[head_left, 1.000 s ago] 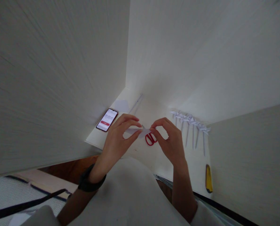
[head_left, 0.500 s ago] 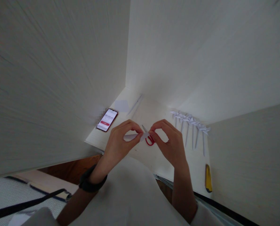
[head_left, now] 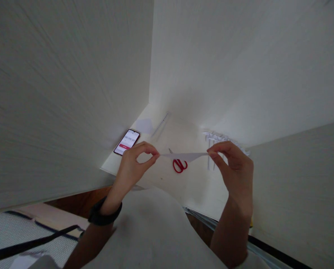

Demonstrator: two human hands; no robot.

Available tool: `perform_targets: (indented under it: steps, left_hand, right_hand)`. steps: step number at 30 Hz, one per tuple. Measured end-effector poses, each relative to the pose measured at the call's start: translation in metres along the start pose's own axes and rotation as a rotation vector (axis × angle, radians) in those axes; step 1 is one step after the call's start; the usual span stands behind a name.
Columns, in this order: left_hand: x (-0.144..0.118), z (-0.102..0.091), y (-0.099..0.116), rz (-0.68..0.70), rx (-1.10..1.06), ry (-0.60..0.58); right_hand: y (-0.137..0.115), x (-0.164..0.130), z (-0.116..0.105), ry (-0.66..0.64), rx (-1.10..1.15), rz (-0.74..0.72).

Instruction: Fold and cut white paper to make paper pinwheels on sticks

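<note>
A piece of white paper stretches between my two hands above the table. My left hand pinches its left end between thumb and fingertips. At the other end, my right hand is closed on the paper's tip in the same kind of pinch. Below the paper lie red-handled scissors, their blades pointing away and partly covered by it. Beyond my right hand is a row of white folded-paper pieces on thin sticks, mostly hidden by that hand.
A phone with a lit screen lies at the left edge of the table. Behind it are a pale paper square and a thin stick. Walls rise at the left, back and right. My right forearm nearly covers a yellow object.
My hands have moved apart, the right one farther to the right, and the paper now spans between them. More of the scissors shows, while the right arm covers the yellow-handled cutter.
</note>
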State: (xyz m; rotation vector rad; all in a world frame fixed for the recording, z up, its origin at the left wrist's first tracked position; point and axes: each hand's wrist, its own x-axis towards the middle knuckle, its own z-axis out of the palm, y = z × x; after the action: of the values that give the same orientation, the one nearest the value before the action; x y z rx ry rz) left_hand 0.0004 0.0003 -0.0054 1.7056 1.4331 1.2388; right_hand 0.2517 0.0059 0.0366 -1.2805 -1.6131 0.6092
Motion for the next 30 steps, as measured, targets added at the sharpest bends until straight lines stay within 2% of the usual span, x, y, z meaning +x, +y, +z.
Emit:
perform_targets:
  steps: [4,7,11,13,17,23,30]
  left_hand:
    - [0.002,-0.009,-0.017,-0.072,-0.031,0.129]
    - [0.003,-0.008,-0.008,-0.03,-0.033,0.191]
    - [0.001,0.005,0.016,0.064,0.006,-0.015]
    - [-0.001,0.011,0.023,0.041,0.005,-0.101]
    - [-0.005,0.014,0.026,0.03,0.075,-0.087]
    - [-0.007,0.014,0.026,0.133,0.198,-0.115]
    - [-0.011,0.013,0.023,0.174,0.267,-0.103]
  right_hand:
    - [-0.001,0.001,-0.004,-0.007,-0.014,0.063]
    - [-0.004,0.003,0.006,-0.117,-0.053,0.095]
    - [-0.01,0.006,0.027,-0.211,-0.012,0.115]
    - [-0.013,0.006,0.033,-0.233,0.011,0.11]
    - [-0.018,0.005,0.036,-0.256,-0.069,0.001]
    - [-0.023,0.002,0.045,-0.356,-0.236,-0.212]
    - [-0.023,0.002,0.055,-0.399,-0.272,-0.283]
